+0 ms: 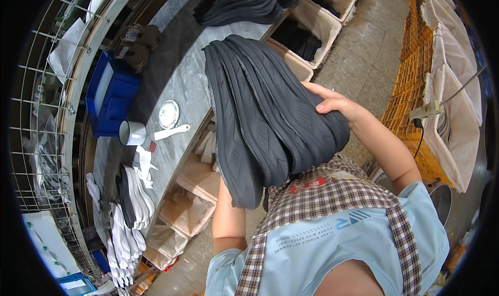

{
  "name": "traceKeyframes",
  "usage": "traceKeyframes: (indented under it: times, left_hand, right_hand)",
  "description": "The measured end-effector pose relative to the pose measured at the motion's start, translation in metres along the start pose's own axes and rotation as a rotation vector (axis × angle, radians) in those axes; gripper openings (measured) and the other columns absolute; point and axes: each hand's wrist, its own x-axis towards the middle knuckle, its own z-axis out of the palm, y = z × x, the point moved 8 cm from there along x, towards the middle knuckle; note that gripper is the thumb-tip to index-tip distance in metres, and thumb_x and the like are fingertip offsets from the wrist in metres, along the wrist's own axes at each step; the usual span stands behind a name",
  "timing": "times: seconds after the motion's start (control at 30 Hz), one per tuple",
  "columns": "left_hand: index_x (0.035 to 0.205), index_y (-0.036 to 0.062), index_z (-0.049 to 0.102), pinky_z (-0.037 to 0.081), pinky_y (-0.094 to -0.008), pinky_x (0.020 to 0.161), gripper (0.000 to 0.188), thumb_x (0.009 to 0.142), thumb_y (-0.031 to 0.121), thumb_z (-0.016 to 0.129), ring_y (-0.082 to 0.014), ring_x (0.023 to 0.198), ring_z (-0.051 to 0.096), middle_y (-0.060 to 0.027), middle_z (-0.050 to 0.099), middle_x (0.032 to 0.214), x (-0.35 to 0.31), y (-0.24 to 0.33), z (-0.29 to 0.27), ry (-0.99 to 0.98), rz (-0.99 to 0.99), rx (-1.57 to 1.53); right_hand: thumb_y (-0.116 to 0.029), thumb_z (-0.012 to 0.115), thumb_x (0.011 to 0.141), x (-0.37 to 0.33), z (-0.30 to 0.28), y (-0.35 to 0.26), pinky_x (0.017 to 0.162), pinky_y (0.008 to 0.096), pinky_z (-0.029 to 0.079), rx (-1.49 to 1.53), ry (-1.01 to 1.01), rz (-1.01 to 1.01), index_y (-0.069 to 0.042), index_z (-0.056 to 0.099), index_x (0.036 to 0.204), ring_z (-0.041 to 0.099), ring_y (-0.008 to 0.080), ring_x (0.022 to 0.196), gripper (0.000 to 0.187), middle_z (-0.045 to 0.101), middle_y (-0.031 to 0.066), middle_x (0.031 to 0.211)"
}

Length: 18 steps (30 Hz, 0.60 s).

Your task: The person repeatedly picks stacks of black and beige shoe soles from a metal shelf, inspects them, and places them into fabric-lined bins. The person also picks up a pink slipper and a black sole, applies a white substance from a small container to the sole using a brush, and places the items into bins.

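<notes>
A thick bundle of dark grey shoe soles (265, 109), fanned out in several layers, is held up in front of my chest, over the bench's near edge. My right hand (335, 105) is closed on the bundle's right side, its thumb on the outer sole and its fingers partly out of sight. From below, my left forearm reaches up behind the bundle's lower left end. The soles hide my left hand and its fingers. Beyond the bundle, another pile of dark soles (239, 8) lies on the grey bench (179, 78).
On the bench are a blue bin (106, 101), white mug (134, 133), white round dish (169, 114), white spatula-like tool (172, 132), brown footwear (136, 46) and white soles (125, 239). Cloth-lined bins (189, 210) stand under its edge. Orange crates (413, 83) line the right.
</notes>
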Motion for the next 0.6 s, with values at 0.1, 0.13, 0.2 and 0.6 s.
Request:
traceKeyframes:
  times: [0.1, 0.13, 0.2, 0.6]
  left_hand:
    - [0.131, 0.0042, 0.042, 0.038, -0.0404, 0.1, 0.049, 0.09, 0.031, 0.047, -0.0249, 0.121, 0.044, -0.0097, 0.045, 0.135, -0.007, -0.001, -0.005, 0.0, 0.005, 0.024]
    - [0.131, 0.0041, 0.043, 0.038, -0.0403, 0.1, 0.049, 0.09, 0.03, 0.047, -0.0249, 0.121, 0.044, -0.0097, 0.045, 0.135, -0.009, -0.001, -0.007, 0.003, 0.005, 0.033]
    - [0.131, 0.0039, 0.043, 0.039, -0.0401, 0.1, 0.049, 0.09, 0.03, 0.047, -0.0248, 0.12, 0.045, -0.0098, 0.046, 0.135, -0.019, -0.002, -0.011, 0.004, 0.007, 0.057]
    - [0.129, 0.0027, 0.045, 0.04, -0.0388, 0.098, 0.047, 0.09, 0.029, 0.046, -0.0246, 0.118, 0.047, -0.0104, 0.048, 0.132, -0.086, -0.004, -0.028, 0.05, 0.009, 0.148]
  right_hand:
    - [-0.012, 0.063, 0.072, 0.002, -0.001, 0.001, 0.108, 0.0372, 0.03, -0.029, 0.007, -0.009, 0.002, 0.025, 0.142, 0.036, 0.0255, 0.131, 0.082, 0.034, 0.0182, 0.142]
    - [-0.011, 0.063, 0.072, 0.003, 0.0, -0.001, 0.108, 0.0372, 0.03, -0.048, 0.002, -0.023, 0.002, 0.025, 0.142, 0.036, 0.0256, 0.131, 0.081, 0.033, 0.0179, 0.142]
    - [-0.009, 0.062, 0.072, 0.006, 0.002, -0.001, 0.108, 0.0371, 0.03, -0.016, -0.008, -0.03, 0.002, 0.025, 0.142, 0.035, 0.0254, 0.131, 0.08, 0.033, 0.0176, 0.143]
    - [-0.01, 0.065, 0.064, 0.028, 0.006, 0.002, 0.109, 0.0373, 0.028, 0.017, 0.023, -0.029, 0.0, 0.023, 0.143, 0.034, 0.0256, 0.132, 0.09, 0.031, 0.018, 0.145]
